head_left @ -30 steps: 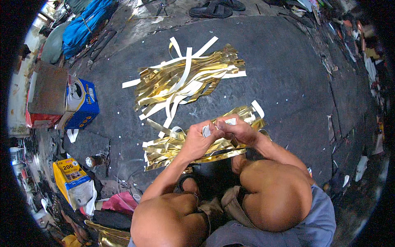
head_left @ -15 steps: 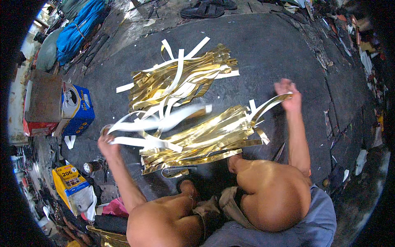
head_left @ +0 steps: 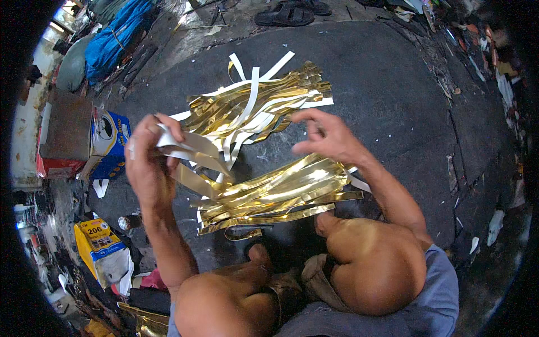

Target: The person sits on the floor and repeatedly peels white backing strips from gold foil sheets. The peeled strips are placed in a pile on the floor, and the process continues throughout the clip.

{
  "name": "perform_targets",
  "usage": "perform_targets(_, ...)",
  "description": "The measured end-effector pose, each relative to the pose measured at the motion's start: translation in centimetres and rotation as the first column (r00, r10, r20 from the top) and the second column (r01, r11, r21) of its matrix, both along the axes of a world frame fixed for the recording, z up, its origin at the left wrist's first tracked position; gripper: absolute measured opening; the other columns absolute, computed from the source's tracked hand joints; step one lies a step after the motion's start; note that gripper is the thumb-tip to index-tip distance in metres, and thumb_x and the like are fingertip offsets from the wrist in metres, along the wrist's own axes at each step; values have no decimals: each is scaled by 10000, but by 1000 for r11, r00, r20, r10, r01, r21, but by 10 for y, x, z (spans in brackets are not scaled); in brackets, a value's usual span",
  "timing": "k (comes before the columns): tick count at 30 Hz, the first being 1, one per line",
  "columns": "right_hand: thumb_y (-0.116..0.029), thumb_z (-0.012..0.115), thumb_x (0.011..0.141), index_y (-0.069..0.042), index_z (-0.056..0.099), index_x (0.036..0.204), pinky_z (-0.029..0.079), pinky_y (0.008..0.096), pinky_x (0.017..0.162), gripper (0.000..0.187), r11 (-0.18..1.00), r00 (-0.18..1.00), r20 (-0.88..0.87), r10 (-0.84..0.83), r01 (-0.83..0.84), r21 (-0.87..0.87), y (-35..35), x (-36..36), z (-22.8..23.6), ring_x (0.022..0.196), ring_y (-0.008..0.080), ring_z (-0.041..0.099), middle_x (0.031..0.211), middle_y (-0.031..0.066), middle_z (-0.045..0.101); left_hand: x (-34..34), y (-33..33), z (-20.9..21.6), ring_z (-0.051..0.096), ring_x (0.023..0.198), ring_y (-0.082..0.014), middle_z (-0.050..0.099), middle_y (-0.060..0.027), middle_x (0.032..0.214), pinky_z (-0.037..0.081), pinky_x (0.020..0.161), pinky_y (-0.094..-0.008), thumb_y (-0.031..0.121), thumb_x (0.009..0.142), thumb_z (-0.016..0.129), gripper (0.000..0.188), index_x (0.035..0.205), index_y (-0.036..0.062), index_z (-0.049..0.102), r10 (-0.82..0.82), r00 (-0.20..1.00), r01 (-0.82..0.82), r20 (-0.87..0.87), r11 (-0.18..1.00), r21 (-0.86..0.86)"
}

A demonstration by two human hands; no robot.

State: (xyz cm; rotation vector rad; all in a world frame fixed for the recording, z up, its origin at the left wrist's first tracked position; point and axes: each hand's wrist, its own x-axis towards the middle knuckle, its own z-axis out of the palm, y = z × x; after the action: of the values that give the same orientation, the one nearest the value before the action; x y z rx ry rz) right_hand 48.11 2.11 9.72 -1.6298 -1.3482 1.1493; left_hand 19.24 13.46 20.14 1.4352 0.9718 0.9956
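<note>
My left hand [head_left: 150, 151] is raised on the left, its fingers closed around several white-backed strips [head_left: 196, 145] that droop toward the middle. My right hand [head_left: 332, 136] hovers above the right part of the near pile, thumb and forefinger apart with nothing between them. Beneath it, the near pile of shiny gold strips [head_left: 286, 188] lies in front of my feet. Farther off is a second pile of gold strips [head_left: 264, 92], with white strips lying across it and trailing from its near side. The far ends of the held strips partly cover the ground between both piles.
At the left stand an open box [head_left: 64, 126] and a blue and white carton [head_left: 111, 140]. A yellow and blue package [head_left: 98, 241] lies nearer. Black sandals [head_left: 285, 16] and a blue bundle [head_left: 117, 42] are at the back. Scraps [head_left: 474, 244] litter the right side.
My right hand has moved left from the far right and released the strip end it touched. My left hand has risen slightly, still gripping strips, which have swung in closer to it.
</note>
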Motion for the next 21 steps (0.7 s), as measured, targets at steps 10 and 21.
perform_targets(10, -279, 829, 671, -126, 380, 1367, 459, 360, 617, 843, 987, 973, 190, 131, -146, 69, 39, -32, -55, 696, 186, 622, 748, 79, 629, 26, 24, 72, 396, 452, -47, 549, -122, 972, 362, 409, -162, 245, 1000, 403, 259, 959, 0, 478, -368, 819, 319, 440, 930, 184)
perform_targets(21, -263, 826, 706, -90, 621, 1066, 362, 259, 569, 448, 996, 999, -32, -23, 25, 87, 26, -45, -92, 629, 67, 424, 672, -56, 434, 26, 33, 76, 481, 574, -50, 579, -189, 1100, 425, 498, -144, 176, 938, 533, 406, 1231, -102, 495, -611, 615, 522, 498, 789, 324)
